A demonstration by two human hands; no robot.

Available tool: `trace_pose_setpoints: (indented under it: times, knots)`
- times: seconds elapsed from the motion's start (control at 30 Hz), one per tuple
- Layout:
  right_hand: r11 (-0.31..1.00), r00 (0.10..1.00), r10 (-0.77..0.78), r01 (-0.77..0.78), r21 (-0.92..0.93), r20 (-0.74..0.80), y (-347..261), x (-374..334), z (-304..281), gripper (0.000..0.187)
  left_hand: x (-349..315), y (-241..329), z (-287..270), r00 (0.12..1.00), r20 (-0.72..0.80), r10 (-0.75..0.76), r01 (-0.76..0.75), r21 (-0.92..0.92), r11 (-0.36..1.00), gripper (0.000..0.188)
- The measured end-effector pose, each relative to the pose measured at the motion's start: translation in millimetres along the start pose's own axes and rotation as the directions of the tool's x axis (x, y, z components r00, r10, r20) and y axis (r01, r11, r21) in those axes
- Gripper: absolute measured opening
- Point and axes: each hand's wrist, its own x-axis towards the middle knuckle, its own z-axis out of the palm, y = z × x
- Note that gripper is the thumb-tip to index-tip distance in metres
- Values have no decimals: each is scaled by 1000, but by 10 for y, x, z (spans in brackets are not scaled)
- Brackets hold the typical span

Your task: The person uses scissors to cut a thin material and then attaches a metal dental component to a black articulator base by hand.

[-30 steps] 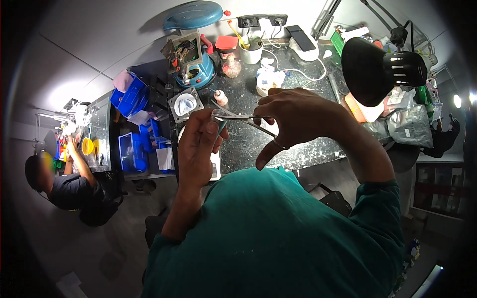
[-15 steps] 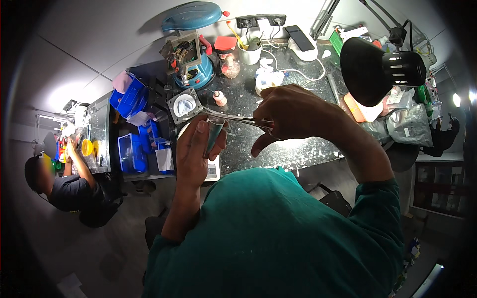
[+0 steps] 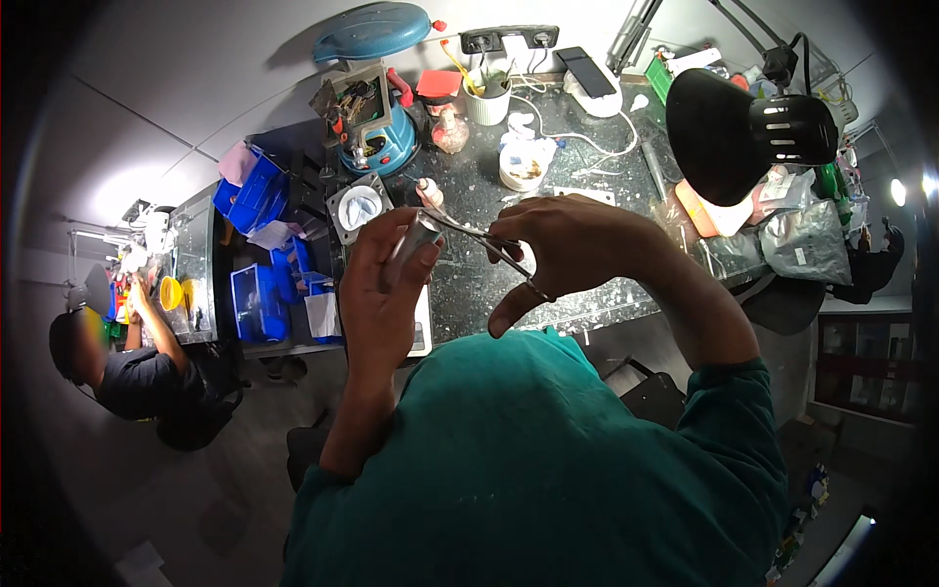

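My left hand [image 3: 377,284] is closed around a small silvery cylinder [image 3: 417,241], holding it tilted above the near edge of the bench. In my right hand [image 3: 577,245] is a pair of thin metal scissors [image 3: 494,243], its handles spread and one finger loop showing near the thumb. The tips of the scissors reach the upper end of the cylinder; whether they touch it or go inside I cannot tell. Just beyond the left hand stands a small bottle with a pale pink body [image 3: 428,193]. A square-framed round piece [image 3: 359,207] lies beside that hand.
On the dark speckled bench [image 3: 469,303] stand a white tub [image 3: 523,164], a ribbed cup of tools [image 3: 487,103], a blue machine [image 3: 386,142] and a phone [image 3: 587,73]. A black lamp [image 3: 719,137] overhangs the right side. Blue bins [image 3: 259,298] and another person [image 3: 147,362] are at left.
My left hand has turned and lifted the cylinder, its thumb now across the front. My right hand has dropped slightly nearer me, and the scissors' handles have spread wider.
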Motion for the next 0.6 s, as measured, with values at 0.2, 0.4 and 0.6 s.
trace_pose_setpoints:
  times: [0.2,0.4,0.6]
  knots:
    - [993,998,33,-38,-110,-52,-120,10,-60,73,-50,-45,-8,999,27,39,-40,73,997,36]
    - [996,981,-28,11,-89,-192,-17,66,56,70,-18,-22,10,999,-13,50,-48,87,995,34]
    - [998,983,-10,-2,-64,-184,30,67,23,65,12,-1,-30,999,-13,44,-43,56,997,32]
